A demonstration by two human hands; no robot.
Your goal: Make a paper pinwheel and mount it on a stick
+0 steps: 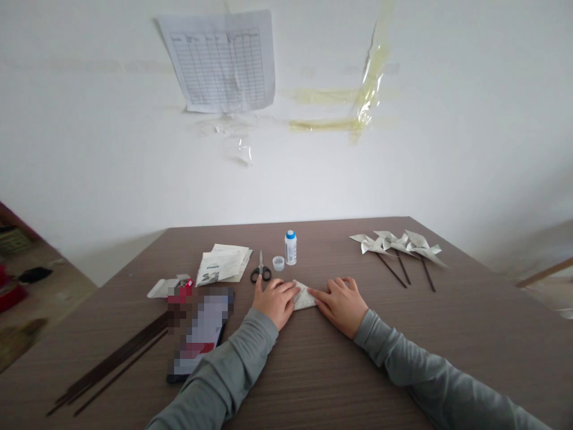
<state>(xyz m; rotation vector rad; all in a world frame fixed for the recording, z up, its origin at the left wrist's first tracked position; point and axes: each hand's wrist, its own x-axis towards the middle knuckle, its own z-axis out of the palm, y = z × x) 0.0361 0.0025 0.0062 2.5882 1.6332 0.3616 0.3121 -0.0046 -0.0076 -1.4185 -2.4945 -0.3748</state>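
Paper [304, 298] btwn palm-dn L hand [275, 300], R hand [344, 304]

Your brown table [313, 382]

On the right lie three paper pinwheels [391, 241]. Mid-table stands a blue-capped bottle [290, 251], near scissors [261, 267]; folded paper [304, 301] lies closer to you. Leftward you have paper sheets [221, 264], a dark-edged device [203, 334] and thin dark sticks [119, 348].

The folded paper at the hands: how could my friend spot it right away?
On the brown table, find the two grey sleeves. Between the left hand and the right hand lies a small, printed, pointed folded paper. Unlike the pinwheels farther right, it shows no stick, and both hands touch it.
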